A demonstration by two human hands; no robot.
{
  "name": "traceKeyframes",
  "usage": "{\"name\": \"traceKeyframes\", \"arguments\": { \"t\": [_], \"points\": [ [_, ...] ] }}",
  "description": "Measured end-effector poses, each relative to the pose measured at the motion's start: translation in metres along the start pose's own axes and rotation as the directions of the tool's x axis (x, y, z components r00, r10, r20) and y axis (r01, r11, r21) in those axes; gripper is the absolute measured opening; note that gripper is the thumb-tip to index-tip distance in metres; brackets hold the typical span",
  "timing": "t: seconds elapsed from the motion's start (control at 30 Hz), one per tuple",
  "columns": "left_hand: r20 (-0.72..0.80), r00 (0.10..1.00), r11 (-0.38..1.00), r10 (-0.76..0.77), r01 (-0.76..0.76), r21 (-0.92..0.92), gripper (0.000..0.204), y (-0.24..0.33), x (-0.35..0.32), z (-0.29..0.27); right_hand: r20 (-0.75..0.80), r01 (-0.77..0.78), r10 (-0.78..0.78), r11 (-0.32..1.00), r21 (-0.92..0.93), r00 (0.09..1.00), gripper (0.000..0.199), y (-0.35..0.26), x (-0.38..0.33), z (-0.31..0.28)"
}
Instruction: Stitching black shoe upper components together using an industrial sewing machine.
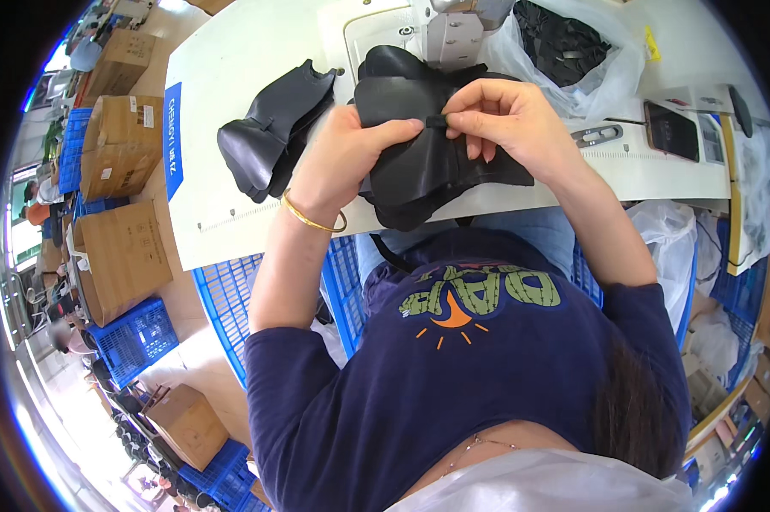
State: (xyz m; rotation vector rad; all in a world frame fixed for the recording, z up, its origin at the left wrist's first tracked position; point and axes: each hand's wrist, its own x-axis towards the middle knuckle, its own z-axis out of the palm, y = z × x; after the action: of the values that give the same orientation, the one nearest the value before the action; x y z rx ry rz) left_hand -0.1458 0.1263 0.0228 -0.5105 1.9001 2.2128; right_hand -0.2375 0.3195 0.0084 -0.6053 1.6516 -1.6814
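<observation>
A black leather-like piece shaped like a bow (411, 175) lies in front of me at the near edge of the sewing table, under the machine head. My left hand (344, 154) grips its left side, thumb on top and the other fingers hidden. At its pinched middle sits a small black strip (435, 122), beside the tip of my left thumb. Thumb and forefinger of my right hand (513, 124) are closed on the strip's right end, the other fingers curled. A similar black bow piece (270, 136) rests on the table to the left, touched by neither hand.
The sewing machine (460, 38) stands just beyond the work. Behind right, a clear plastic bag (611, 72) holds many black strips. A phone (671, 130) and a slotted metal part (598, 136) lie right. Blue crates (223, 299) stand under the table; cardboard boxes (125, 252) line the left floor.
</observation>
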Motion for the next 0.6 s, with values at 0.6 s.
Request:
{"name": "traceKeyframes", "arguments": {
  "t": [0.6],
  "points": [
    [-0.181, 0.931, 0.938, 0.317, -0.280, 0.204, 0.014, -0.011, -0.017, 0.026, -0.169, 0.150, -0.190, 0.963, -0.225, 0.967, 0.018, -0.009, -0.017, 0.015]
  ]
}}
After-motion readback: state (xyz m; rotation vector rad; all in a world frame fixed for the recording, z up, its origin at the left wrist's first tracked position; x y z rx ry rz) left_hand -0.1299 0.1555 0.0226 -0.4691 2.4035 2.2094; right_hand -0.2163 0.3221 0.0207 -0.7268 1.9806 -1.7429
